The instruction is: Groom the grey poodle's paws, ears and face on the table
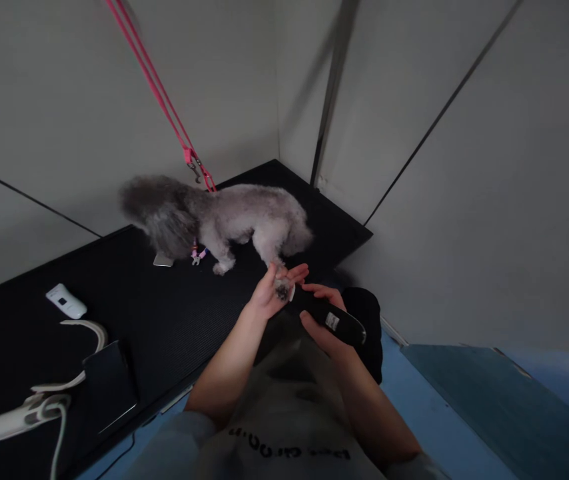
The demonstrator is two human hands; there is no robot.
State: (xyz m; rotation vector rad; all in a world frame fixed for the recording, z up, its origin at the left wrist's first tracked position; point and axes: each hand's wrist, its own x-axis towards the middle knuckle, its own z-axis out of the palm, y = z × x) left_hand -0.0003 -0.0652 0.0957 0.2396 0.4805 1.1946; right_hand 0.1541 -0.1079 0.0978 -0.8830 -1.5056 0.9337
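A grey, short-clipped dog (249, 207) with a fluffier head stands side-on on the black grooming table, its head to the left. My left hand (270, 288) is closed around one hind paw (282, 291), drawn toward me with its dark pads showing. In my right hand (325, 320) lies a black pet clipper (339, 321) with a pale label, and its light-coloured blade end is right beside the paw. Whether the blade touches the fur, I cannot tell.
A pink leash (164, 107) hangs down behind the dog. On the black table (179, 320) are nail clippers (196, 257), a metal comb-like piece (163, 260), a white device (66, 301) and a white curved holder with a phone-like dark panel (109, 383). Grey walls stand behind.
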